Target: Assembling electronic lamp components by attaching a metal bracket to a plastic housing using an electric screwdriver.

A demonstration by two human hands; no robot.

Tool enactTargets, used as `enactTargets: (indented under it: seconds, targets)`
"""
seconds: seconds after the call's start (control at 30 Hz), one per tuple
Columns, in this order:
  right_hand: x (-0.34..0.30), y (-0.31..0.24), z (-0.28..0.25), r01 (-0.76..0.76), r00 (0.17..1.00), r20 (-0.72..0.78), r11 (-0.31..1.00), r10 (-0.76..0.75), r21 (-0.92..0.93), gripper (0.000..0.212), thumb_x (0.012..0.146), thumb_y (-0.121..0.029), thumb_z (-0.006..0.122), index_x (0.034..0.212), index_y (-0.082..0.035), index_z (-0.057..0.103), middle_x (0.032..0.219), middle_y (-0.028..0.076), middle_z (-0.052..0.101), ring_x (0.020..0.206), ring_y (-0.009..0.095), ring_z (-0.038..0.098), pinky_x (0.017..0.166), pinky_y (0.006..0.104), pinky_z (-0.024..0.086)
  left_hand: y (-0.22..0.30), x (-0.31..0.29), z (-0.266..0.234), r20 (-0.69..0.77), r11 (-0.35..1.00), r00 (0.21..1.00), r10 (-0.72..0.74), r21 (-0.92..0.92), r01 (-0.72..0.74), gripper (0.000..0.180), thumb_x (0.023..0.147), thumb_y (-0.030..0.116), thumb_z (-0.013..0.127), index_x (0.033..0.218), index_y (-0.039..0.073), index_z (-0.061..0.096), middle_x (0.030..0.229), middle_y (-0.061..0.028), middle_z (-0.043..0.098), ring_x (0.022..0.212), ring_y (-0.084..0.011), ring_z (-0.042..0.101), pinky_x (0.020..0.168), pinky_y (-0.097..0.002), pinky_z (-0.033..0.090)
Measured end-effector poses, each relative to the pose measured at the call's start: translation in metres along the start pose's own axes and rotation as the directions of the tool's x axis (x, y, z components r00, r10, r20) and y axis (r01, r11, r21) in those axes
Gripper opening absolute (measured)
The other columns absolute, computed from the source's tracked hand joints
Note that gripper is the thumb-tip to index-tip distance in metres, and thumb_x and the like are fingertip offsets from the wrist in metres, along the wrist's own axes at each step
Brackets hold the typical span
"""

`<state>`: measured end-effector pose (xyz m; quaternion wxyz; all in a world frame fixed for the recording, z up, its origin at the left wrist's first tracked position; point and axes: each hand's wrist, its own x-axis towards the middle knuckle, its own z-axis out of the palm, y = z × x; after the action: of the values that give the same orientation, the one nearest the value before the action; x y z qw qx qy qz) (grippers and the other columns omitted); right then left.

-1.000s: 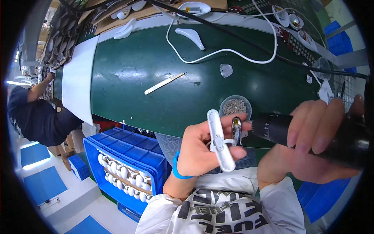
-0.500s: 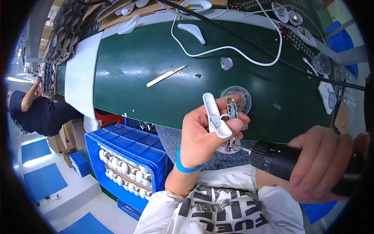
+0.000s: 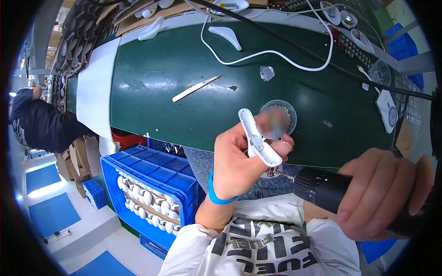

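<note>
My left hand (image 3: pixel 235 163) is closed around a two-part white plastic housing. One part, a long hollow shell (image 3: pixel 258 142), sticks out above the thumb. Beneath it, the other part with its electronics (image 3: pixel 272 172) shows only at its lower end; a blur hides the rest and some fingers. In my right hand (image 3: pixel 382 195) is a black electric screwdriver (image 3: pixel 317 186), lying sideways. Its thin bit (image 3: pixel 286 176) points left at the electronics' lower end; whether they touch I cannot tell. Just behind my left fingers stands a clear bowl (image 3: pixel 293 112) of small metal pieces, partly blurred.
On the green table (image 3: pixel 152 101) lie a slim white pointed tool (image 3: pixel 195 89), a curved white shell (image 3: pixel 225 36) and a white cable (image 3: pixel 276 56). A blue crate (image 3: pixel 147 158) of white parts stands left of me. Another person (image 3: pixel 43 119) is at the far left.
The white shell has tilted and shifted slightly right, now covering more of the electronics part. My right hand and the screwdriver stay nearly in place. The other person has turned.
</note>
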<state>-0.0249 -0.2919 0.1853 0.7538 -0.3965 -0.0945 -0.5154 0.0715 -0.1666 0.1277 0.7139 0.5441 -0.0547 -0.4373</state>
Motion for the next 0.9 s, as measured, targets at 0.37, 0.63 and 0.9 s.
enactTargets:
  seconds: [0.37, 0.63, 0.9]
  targets:
    - [0.011, -0.026, -0.020, -0.230, 0.956, 0.173, 0.971, 0.237, -0.057, 0.069, 0.091, -0.067, 0.044, 0.113, -0.002, 0.045, 0.073, 0.013, 0.054, 0.057, 0.021, 0.050, 0.063, 0.0360, 0.045, 0.001, 0.010, -0.006, 0.068, 0.999, 0.997, 0.026, 0.034, -0.028, 0.052, 0.082, 0.006, 0.076, 0.127, -0.008, 0.054, 0.091, -0.0091, 0.070, 0.076, -0.0108, 0.065, 0.070, -0.0240, 0.053]
    - [0.017, 0.027, -0.025, 0.103, 0.995, 0.002, 0.984, -0.104, -0.148, 0.069, 0.091, -0.051, 0.050, 0.125, 0.007, 0.037, 0.074, 0.005, 0.046, 0.055, 0.011, 0.045, 0.053, 0.0251, 0.038, 0.006, 0.001, -0.026, 0.118, 0.998, 0.993, 0.005, 0.067, -0.013, 0.058, 0.076, 0.008, 0.081, 0.128, -0.002, 0.056, 0.093, -0.0080, 0.070, 0.083, -0.0110, 0.066, 0.072, -0.0254, 0.053]
    - [-0.004, 0.021, -0.045, 0.017, 0.994, -0.098, 0.946, -0.052, -0.323, 0.087, 0.087, -0.063, 0.047, 0.135, 0.008, 0.030, 0.078, 0.006, 0.046, 0.056, 0.011, 0.042, 0.053, 0.0240, 0.034, 0.001, -0.001, -0.010, 0.349, 0.993, 0.937, 0.022, 0.101, -0.061, 0.058, 0.076, 0.010, 0.077, 0.128, -0.004, 0.055, 0.103, -0.0067, 0.068, 0.092, -0.0089, 0.059, 0.085, -0.0263, 0.048]
